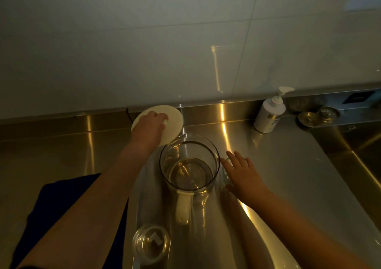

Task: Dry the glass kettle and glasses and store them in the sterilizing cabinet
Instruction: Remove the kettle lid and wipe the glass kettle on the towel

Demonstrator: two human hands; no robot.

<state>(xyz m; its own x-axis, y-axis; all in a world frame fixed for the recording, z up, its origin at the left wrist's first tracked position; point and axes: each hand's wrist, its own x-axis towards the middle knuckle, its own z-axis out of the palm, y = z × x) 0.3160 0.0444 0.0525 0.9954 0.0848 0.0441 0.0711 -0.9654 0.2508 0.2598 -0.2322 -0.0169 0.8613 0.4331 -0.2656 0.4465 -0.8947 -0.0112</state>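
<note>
fingers of my left hand (pixel 151 124) curl over the knob of the white lid (pixel 175 116), which lies flat at the back of the surface (pixel 288 165), so that grip is closed on the lid. my right hand (pixel 243 173) lies with fingers straight over a small glass (pixel 225 174) just right of the kettle (pixel 189 165); it touches or nearly touches the rim and clasps nothing.

the kettle stands upright between my hands, mouth open, its white handle (pixel 183 206) pointing toward me. i judge it thin-walled, stiff, fragile, and slick where wet. what looks like a little water sits in the bottom, though i can't be sure. the handle is the sure place to take it, with the other hand under the base while drying. the lid looks light, and its knob is the only good purchase.

a second glass (pixel 151 243) stands near me, in front of the handle. both glasses look light and breakable, best held round the wall, not by the rim.

the surface is stainless steel, hard and glossy, so glass set down carelessly could chip or slide. a dark cloth (pixel 55 202) lies at my left under the forearm. a pump bottle (pixel 268 114) stands at the back right, beside a sink (pixel 360 151). the wall behind is pale tile. the light is dim, and the cabinet is out of view.
</note>
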